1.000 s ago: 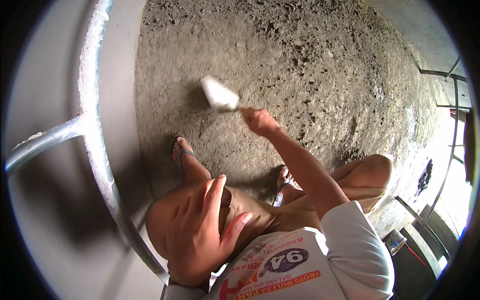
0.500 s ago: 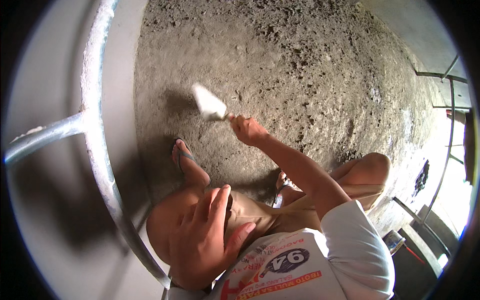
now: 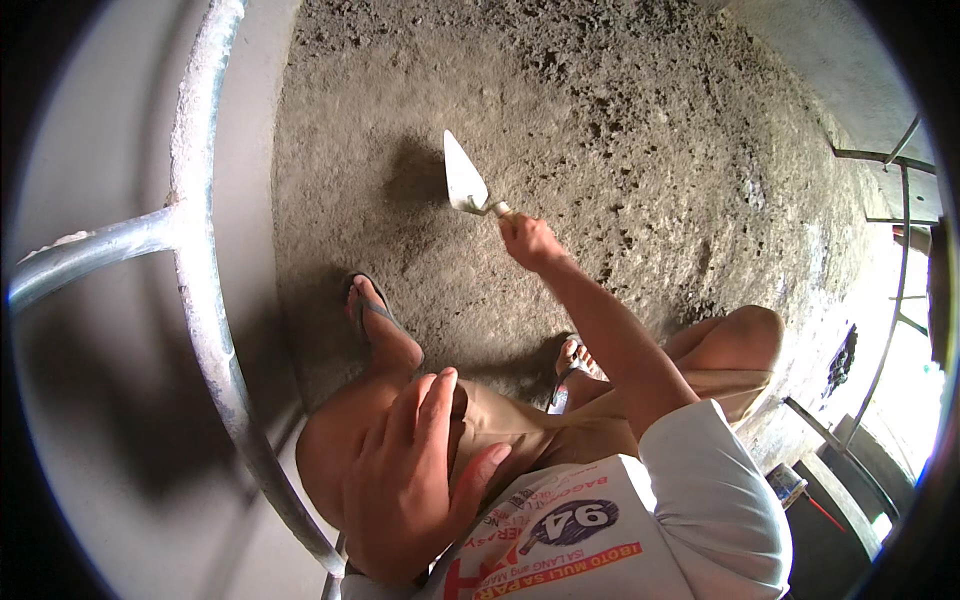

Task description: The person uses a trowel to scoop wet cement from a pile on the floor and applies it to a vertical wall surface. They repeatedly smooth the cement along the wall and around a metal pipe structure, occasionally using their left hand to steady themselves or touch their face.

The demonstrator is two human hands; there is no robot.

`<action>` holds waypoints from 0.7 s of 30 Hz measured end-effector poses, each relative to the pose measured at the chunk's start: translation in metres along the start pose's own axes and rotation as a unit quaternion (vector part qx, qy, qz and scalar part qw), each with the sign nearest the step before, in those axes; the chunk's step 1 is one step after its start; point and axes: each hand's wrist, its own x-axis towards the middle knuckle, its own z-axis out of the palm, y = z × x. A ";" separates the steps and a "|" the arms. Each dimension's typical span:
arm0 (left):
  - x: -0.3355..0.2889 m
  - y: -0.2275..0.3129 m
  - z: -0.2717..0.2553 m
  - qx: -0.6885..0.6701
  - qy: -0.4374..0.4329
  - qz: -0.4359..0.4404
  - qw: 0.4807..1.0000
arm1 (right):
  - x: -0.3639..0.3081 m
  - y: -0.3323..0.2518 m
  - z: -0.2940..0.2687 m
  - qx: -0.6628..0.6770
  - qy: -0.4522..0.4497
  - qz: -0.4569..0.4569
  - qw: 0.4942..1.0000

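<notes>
My right hand (image 3: 531, 242) is wrapped round the handle of a pointed trowel (image 3: 463, 176). Its pale metal blade points away from me and a little left, held above the rough grey ground (image 3: 400, 240), with its shadow falling to the left. My left hand (image 3: 412, 470) lies over my bent left knee, fingers stretched and thumb apart, holding nothing. Both my feet, in dark flip-flops (image 3: 375, 305), rest on the ground nearer to me than the trowel.
A metal pipe frame (image 3: 195, 200) spattered with mortar curves along the left, before a smooth pale wall (image 3: 90, 400). Dark crumbly lumps (image 3: 620, 110) cover the ground at the far side. On the right are thin metal bars (image 3: 903, 200) and a small container (image 3: 786, 484).
My right hand has shifted the trowel away from me and to the right, and the blade now points more straight ahead. The left hand stays on the knee.
</notes>
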 end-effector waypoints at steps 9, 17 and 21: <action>0.000 0.002 -0.007 0.021 0.015 0.025 0.999 | -0.015 0.005 -0.014 0.046 0.049 -0.024 0.997; -0.009 -0.007 -0.004 -0.003 0.013 0.020 1.000 | -0.014 -0.056 -0.035 0.101 0.073 -0.100 0.987; 0.003 0.003 -0.003 0.000 0.006 0.041 0.999 | -0.012 0.049 0.021 -0.198 0.172 -0.102 0.960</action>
